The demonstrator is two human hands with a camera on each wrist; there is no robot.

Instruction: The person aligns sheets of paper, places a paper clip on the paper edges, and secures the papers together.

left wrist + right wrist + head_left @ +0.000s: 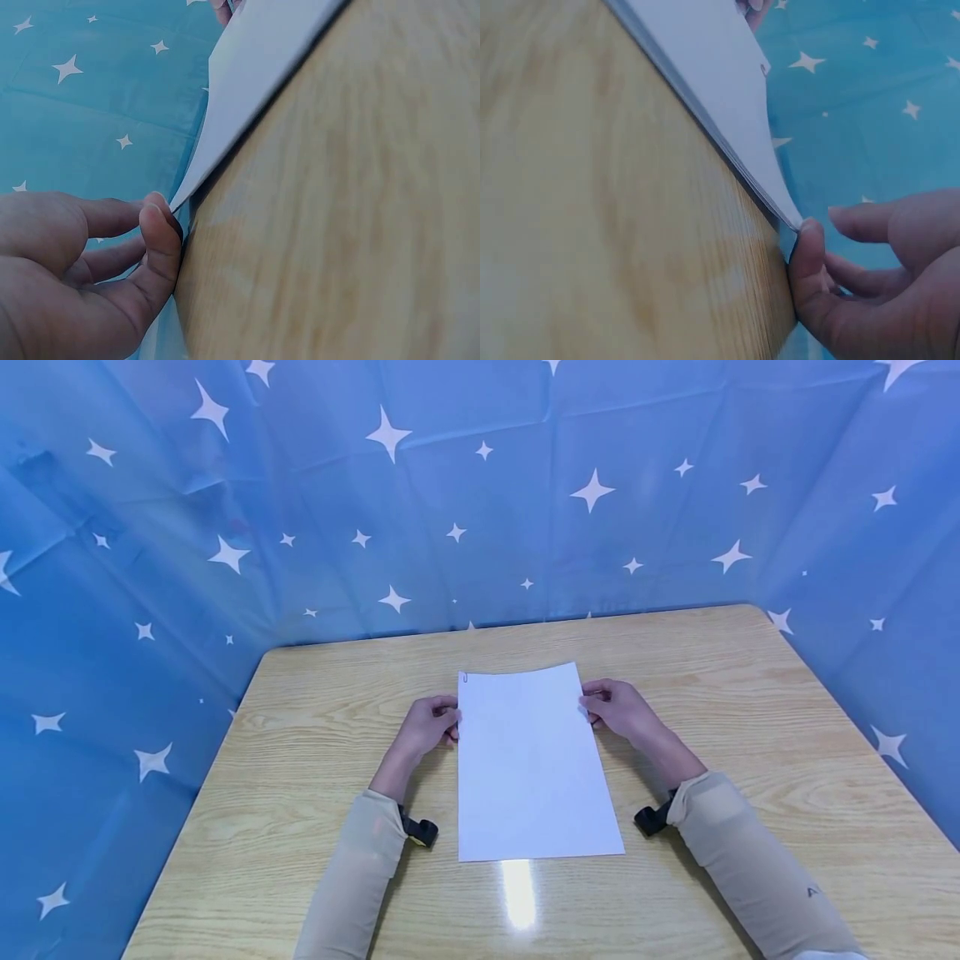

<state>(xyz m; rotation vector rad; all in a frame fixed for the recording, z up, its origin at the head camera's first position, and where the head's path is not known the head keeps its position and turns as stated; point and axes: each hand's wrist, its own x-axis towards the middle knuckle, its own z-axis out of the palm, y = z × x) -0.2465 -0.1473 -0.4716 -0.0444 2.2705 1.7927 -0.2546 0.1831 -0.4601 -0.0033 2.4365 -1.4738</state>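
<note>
A thin stack of white paper [528,760] lies on the table, its long sides running away from me. A small paper clip [465,677] sits on its far left corner. My left hand [429,724] is at the left edge, pinching the paper between thumb and fingers. Opposite it, my right hand [618,706] holds the right edge with the thumb on the paper. In the right wrist view, the edge of the paper [727,112] shows several layers and bends up toward the right thumb [808,244]. In the left wrist view, the paper [247,82] also curves up toward the left fingertips.
The light wood table [315,760] has rounded far corners. A blue cloth with white stars [480,527] hangs behind it and along both sides. Dark cameras on straps are worn at both wrists, the left camera [424,833] and the right camera [649,820].
</note>
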